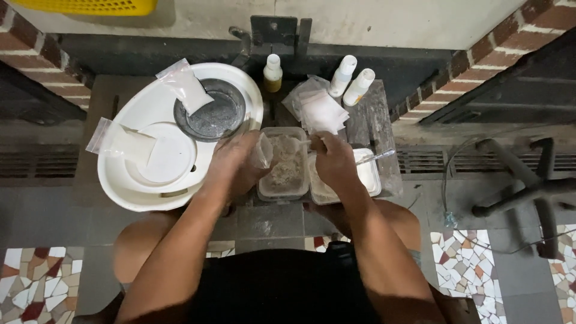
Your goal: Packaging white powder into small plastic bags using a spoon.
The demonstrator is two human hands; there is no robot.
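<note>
- Your left hand (231, 165) is pinching a small clear plastic bag (261, 150) by its upper edge, fingers closed on it, holding it over the rectangular tub of tan powder (284, 165) near the front edge of the low table (378, 120).
- Your right hand (335, 159) is gripping a thin clear spoon (375, 157), fingers wrapped shut around it, above the second tub (369, 177), which is holding pale powder.
- The bag is looking feather-light, limp and slick, so it is likely collapsing unless you are keeping hold at the mouth.
- At the table's left edge a white basin (120, 186) is carrying a dark bowl of grey powder (210, 114) and two filled bags (123, 144).
- Three small bottles (343, 75) are standing along the back edge, beside flat empty bags (321, 111).
</note>
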